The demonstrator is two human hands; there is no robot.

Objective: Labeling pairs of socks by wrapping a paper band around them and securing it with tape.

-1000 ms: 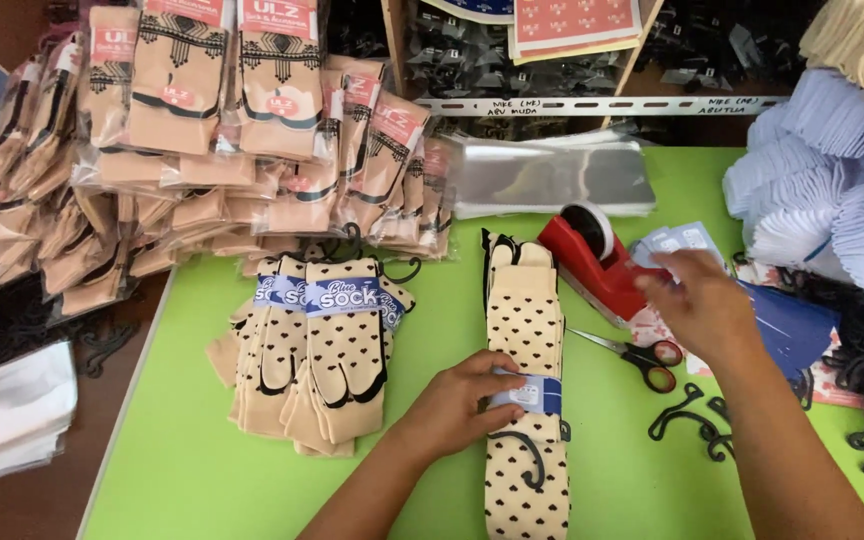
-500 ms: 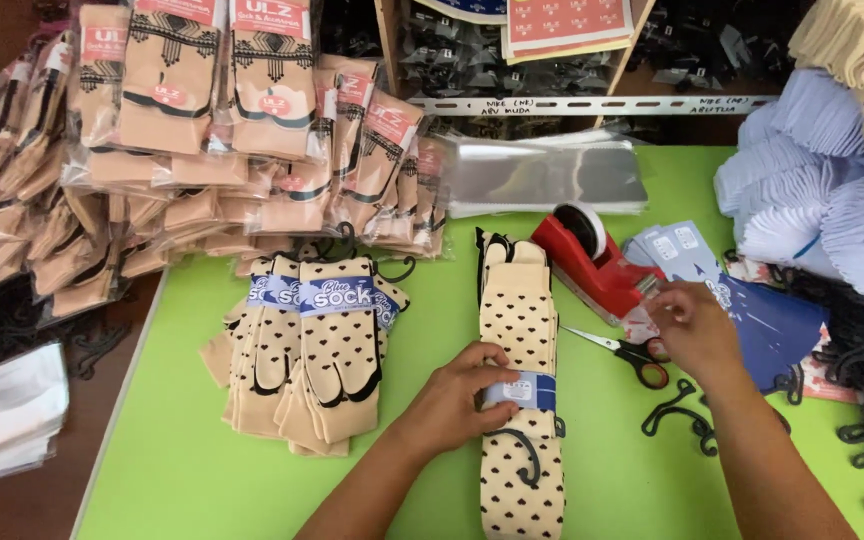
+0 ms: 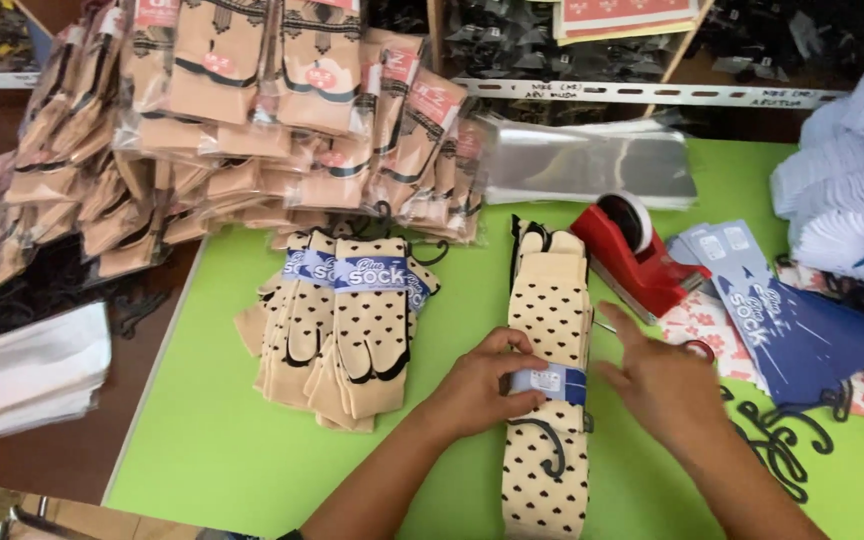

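At frame centre lies a cream dotted sock pair (image 3: pixel 549 400), blue band (image 3: pixel 550 382) round it. Left hand (image 3: pixel 477 385) grips the band; right hand (image 3: pixel 664 385) hovers flat, fingers spread. Green table (image 3: pixel 212 440) bare lower left.

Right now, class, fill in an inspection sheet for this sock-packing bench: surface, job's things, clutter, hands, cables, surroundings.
Surface: green table, mostly covered at the back and right.
Job's things: dotted cream socks lying lengthwise, a blue paper band round the middle, a black hook below it.
Clutter: banded sock pile to the left; red tape dispenser; blue paper labels; loose black hooks; clear plastic bags.
Hands: left hand holds the band on the socks; right hand flat and open beside them, partly over scissors handles.
Cables: nothing seen.
Surroundings: bagged socks heaped at the back left; white sheets beside the table.
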